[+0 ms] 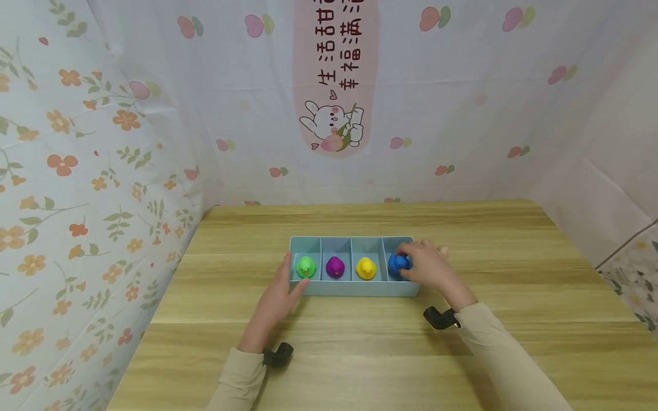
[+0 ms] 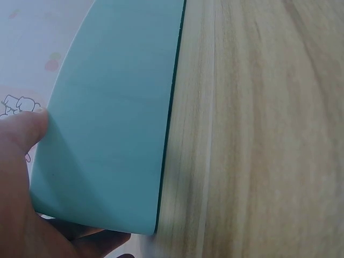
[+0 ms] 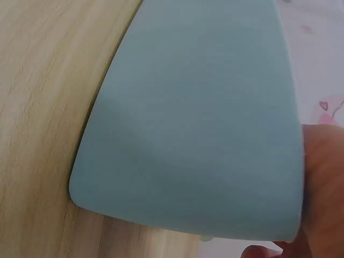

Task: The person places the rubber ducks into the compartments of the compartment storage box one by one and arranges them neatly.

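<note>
A pale blue-green divided box (image 1: 354,289) sits on the table with a row of compartments. From left to right they hold a green duck (image 1: 306,267), a purple duck (image 1: 335,266), a yellow duck (image 1: 366,268) and a blue duck (image 1: 398,264). My right hand (image 1: 428,264) reaches over the right end and grips the blue duck between thumb and fingers inside the rightmost compartment. At the left end, my left hand (image 1: 280,298) holds the box corner, thumb at the front rim and fingers along the end wall. In the left wrist view, the thumb (image 2: 33,126) lies at the box's upper edge.
The wood-grain table (image 1: 354,348) extends on all sides of the box. A patterned cloth (image 1: 247,114) with a cartoon rabbit hangs behind it, and a floral cloth (image 1: 92,217) hangs at the left. Each wrist wears a black camera mount (image 1: 440,317).
</note>
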Action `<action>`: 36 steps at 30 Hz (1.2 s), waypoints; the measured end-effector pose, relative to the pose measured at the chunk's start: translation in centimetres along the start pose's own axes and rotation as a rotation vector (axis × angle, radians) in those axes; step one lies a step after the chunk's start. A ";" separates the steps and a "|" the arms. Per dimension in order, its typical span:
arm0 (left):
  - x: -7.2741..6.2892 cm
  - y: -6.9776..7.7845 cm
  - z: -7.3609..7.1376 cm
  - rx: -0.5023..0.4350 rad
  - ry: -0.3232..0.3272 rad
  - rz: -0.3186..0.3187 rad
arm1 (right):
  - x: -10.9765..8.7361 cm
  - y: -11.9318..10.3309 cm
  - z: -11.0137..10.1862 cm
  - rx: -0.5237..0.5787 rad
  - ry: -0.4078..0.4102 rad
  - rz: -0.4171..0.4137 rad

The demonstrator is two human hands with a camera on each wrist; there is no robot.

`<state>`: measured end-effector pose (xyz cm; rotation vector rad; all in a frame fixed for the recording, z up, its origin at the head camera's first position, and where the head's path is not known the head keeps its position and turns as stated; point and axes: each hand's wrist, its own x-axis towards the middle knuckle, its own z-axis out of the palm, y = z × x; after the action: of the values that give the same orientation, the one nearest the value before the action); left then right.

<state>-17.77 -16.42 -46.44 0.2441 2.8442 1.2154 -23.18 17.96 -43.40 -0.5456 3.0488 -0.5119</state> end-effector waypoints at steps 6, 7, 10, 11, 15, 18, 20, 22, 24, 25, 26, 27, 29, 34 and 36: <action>0.0 0.0 0.1 -0.001 0.001 -0.003 | 0.3 -0.3 0.0 -0.064 -0.019 0.020; 0.0 0.0 0.1 -0.002 0.002 -0.002 | 0.4 -0.4 0.0 -0.075 -0.023 0.024; 0.0 -0.1 0.1 -0.003 0.000 -0.001 | 0.5 -0.6 0.0 -0.106 -0.045 0.034; 0.0 -0.1 0.2 -0.003 0.000 0.001 | 0.5 -0.6 0.1 -0.116 -0.054 0.035; 0.0 -0.1 0.2 -0.007 0.001 0.004 | 0.6 -0.8 0.0 -0.143 -0.081 0.030; 0.0 -0.2 0.3 -0.008 0.001 0.008 | 0.7 -0.9 0.0 -0.160 -0.091 0.022; 0.0 -0.3 0.2 -0.005 0.000 0.004 | 0.8 -1.0 -0.1 -0.166 -0.098 0.016; 0.0 -0.4 0.0 -0.001 -0.009 -0.005 | 0.7 -1.1 -0.2 -0.170 -0.107 0.014; 0.0 -0.4 -0.1 0.002 -0.012 -0.008 | 0.6 -1.0 -0.4 -0.162 -0.111 0.002; 0.0 -0.4 -0.1 0.003 -0.013 -0.008 | 0.5 -1.0 -0.5 -0.158 -0.109 -0.003; 0.0 -0.4 -0.2 0.007 -0.016 -0.009 | 0.4 -1.0 -0.5 -0.151 -0.104 -0.011; 0.0 -0.3 -0.2 0.006 -0.016 -0.007 | 0.2 -0.9 -0.6 -0.141 -0.096 -0.019; 0.0 -0.3 -0.1 0.007 -0.004 0.007 | -0.1 -0.8 -0.8 -0.115 -0.070 -0.036; -0.1 0.0 0.0 0.006 0.005 0.014 | -1.3 -0.5 -1.6 -0.057 0.008 -0.038; -0.1 0.2 0.0 0.015 0.000 0.006 | -1.8 -0.3 -2.0 -0.043 0.030 -0.041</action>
<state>-17.61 -16.30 -46.32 0.2538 2.8561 1.1959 -21.56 18.95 -41.56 -0.6093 3.0896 -0.4610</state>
